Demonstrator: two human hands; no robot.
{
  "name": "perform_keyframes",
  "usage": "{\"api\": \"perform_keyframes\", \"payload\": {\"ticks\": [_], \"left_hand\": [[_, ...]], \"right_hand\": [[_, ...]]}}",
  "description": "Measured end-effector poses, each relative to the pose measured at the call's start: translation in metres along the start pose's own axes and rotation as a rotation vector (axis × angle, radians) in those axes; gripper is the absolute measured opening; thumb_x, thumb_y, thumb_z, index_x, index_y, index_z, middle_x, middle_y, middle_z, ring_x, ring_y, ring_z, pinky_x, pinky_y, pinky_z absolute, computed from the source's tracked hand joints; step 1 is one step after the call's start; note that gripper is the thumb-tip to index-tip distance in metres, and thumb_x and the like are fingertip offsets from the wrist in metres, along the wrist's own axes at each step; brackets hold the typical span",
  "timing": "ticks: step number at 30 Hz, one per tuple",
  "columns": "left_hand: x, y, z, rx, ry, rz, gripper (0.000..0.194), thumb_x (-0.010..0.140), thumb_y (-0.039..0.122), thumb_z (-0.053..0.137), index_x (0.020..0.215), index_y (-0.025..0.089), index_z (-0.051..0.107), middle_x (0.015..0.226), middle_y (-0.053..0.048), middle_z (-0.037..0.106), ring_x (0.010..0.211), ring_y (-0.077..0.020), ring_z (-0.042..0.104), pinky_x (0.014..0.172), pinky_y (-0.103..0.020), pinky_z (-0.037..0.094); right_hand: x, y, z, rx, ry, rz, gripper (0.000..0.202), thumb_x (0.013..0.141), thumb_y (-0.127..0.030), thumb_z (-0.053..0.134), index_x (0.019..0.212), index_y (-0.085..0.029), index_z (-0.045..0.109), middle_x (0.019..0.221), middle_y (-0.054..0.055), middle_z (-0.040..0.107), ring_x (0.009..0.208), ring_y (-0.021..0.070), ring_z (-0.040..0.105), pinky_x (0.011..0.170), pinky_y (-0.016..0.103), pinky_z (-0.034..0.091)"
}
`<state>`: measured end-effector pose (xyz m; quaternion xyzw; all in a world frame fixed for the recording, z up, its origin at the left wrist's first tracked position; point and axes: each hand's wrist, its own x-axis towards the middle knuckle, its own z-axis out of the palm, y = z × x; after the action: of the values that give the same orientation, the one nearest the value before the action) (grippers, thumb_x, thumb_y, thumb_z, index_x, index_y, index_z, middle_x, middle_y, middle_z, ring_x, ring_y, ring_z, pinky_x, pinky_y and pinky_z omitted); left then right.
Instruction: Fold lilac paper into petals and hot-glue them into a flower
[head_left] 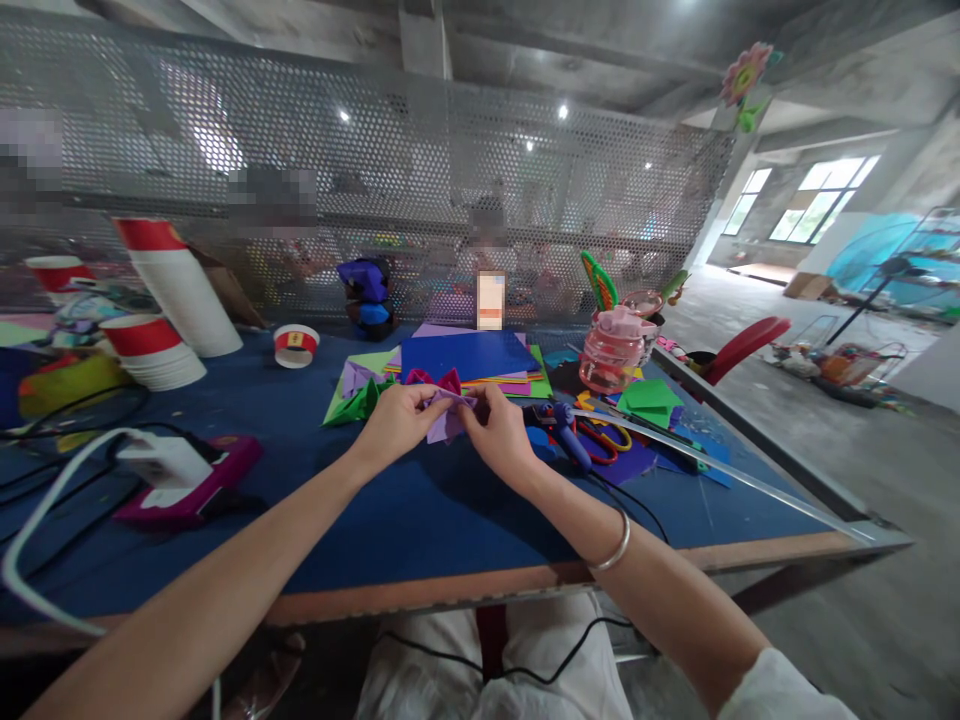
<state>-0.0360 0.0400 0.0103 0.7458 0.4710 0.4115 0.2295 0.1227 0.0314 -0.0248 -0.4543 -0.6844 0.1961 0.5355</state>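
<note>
Above the middle of the blue counter (315,555), both hands meet over a piece of folded lilac paper (444,426); the left hand (397,420) has its grip closed on one side, thumb against fingers, and the right hand (499,430) pinches the other. From where I stand, it looks like shaping or creasing by fingertip; handling so thin a sheet would seem to call for light, even pressure, though the fingers hide its exact folds. Crisp magenta paper (448,380) peaks just behind it; pointed green paper folds (361,402) sit beside the left hand; farther back, smooth blue sheets (465,355) top a flat, many-coloured stack. Near the right hand lies a glue gun (571,440) of purple-blue plastic, with loop-handled scissors (600,445) next to it; beyond stands a rounded, translucent pink bottle (611,352); across to the left, ribbed stacked paper cups (180,290) lean.
</note>
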Motion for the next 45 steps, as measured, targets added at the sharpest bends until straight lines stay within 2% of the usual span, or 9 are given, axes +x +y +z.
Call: {"api": "perform_keyframes", "payload": {"ticks": [6, 11, 16, 20, 23, 30, 37, 42, 45], "left_hand": [[-0.002, -0.002, 0.005, 0.066, 0.073, 0.033, 0.033, 0.081, 0.045, 0.056, 0.081, 0.016, 0.073, 0.068, -0.002, 0.07, 0.062, -0.0172, 0.058, 0.058, -0.024, 0.043], [-0.002, -0.006, 0.008, 0.043, 0.097, 0.034, 0.033, 0.08, 0.047, 0.058, 0.076, 0.017, 0.069, 0.064, -0.001, 0.064, 0.059, -0.015, 0.054, 0.054, -0.022, 0.04], [-0.001, -0.008, 0.009, -0.029, 0.079, 0.033, 0.031, 0.079, 0.048, 0.06, 0.081, 0.018, 0.068, 0.07, -0.002, 0.068, 0.065, -0.0173, 0.06, 0.06, -0.025, 0.047], [-0.002, -0.001, 0.006, -0.007, 0.053, 0.108, 0.025, 0.082, 0.04, 0.06, 0.093, 0.02, 0.07, 0.09, -0.005, 0.074, 0.083, -0.0211, 0.067, 0.076, -0.028, 0.05], [-0.003, 0.004, 0.005, 0.052, 0.069, 0.139, 0.023, 0.084, 0.038, 0.057, 0.087, 0.021, 0.072, 0.091, -0.004, 0.076, 0.085, -0.0225, 0.068, 0.08, -0.029, 0.049], [-0.008, 0.006, 0.009, 0.125, 0.175, 0.144, 0.022, 0.087, 0.034, 0.054, 0.084, 0.021, 0.072, 0.08, -0.002, 0.075, 0.072, -0.0195, 0.067, 0.068, -0.025, 0.049], [-0.008, 0.005, 0.01, 0.14, 0.157, 0.14, 0.022, 0.087, 0.034, 0.054, 0.087, 0.019, 0.07, 0.074, -0.001, 0.072, 0.06, -0.0143, 0.061, 0.058, -0.022, 0.046], [-0.007, 0.005, 0.01, 0.105, 0.125, 0.187, 0.018, 0.086, 0.027, 0.054, 0.092, 0.02, 0.069, 0.088, -0.001, 0.075, 0.067, -0.0139, 0.064, 0.059, -0.021, 0.048], [-0.008, 0.006, 0.01, 0.108, 0.126, 0.201, 0.018, 0.085, 0.024, 0.052, 0.09, 0.02, 0.069, 0.085, -0.001, 0.074, 0.069, -0.0147, 0.065, 0.062, -0.022, 0.05]], "right_hand": [[-0.001, -0.002, 0.001, 0.007, -0.066, 0.12, 0.016, 0.087, -0.031, 0.051, 0.073, -0.024, 0.047, 0.056, -0.005, 0.055, 0.051, 0.0142, 0.053, 0.051, 0.024, 0.035], [-0.001, -0.002, 0.001, -0.013, -0.025, 0.071, 0.016, 0.085, -0.029, 0.051, 0.072, -0.024, 0.044, 0.057, -0.005, 0.052, 0.051, 0.0138, 0.05, 0.05, 0.024, 0.033], [0.0, -0.003, -0.002, -0.085, -0.012, -0.018, 0.014, 0.086, -0.029, 0.048, 0.074, -0.024, 0.043, 0.058, -0.005, 0.049, 0.05, 0.0141, 0.045, 0.052, 0.025, 0.03], [-0.001, -0.002, -0.003, -0.137, -0.027, -0.088, 0.011, 0.086, -0.026, 0.046, 0.076, -0.024, 0.044, 0.062, -0.003, 0.051, 0.052, 0.0148, 0.045, 0.053, 0.026, 0.029], [-0.003, -0.002, -0.001, -0.13, -0.037, -0.096, 0.009, 0.087, -0.025, 0.045, 0.078, -0.024, 0.046, 0.065, -0.002, 0.054, 0.055, 0.0152, 0.049, 0.054, 0.026, 0.03], [-0.003, -0.004, 0.002, 0.083, -0.093, 0.088, 0.015, 0.091, -0.038, 0.05, 0.088, -0.023, 0.053, 0.067, -0.002, 0.06, 0.057, 0.0153, 0.057, 0.055, 0.024, 0.039], [-0.002, -0.002, -0.002, -0.164, -0.051, -0.075, 0.009, 0.089, -0.025, 0.047, 0.08, -0.022, 0.049, 0.066, -0.001, 0.057, 0.055, 0.015, 0.051, 0.054, 0.025, 0.031], [-0.003, -0.003, -0.003, -0.265, -0.069, -0.111, 0.01, 0.091, -0.023, 0.045, 0.082, -0.021, 0.05, 0.067, 0.0, 0.058, 0.056, 0.0152, 0.052, 0.055, 0.024, 0.029], [-0.003, -0.003, -0.004, -0.298, -0.079, -0.13, 0.01, 0.091, -0.022, 0.044, 0.085, -0.02, 0.051, 0.069, 0.001, 0.06, 0.057, 0.0157, 0.054, 0.056, 0.024, 0.03]]}}
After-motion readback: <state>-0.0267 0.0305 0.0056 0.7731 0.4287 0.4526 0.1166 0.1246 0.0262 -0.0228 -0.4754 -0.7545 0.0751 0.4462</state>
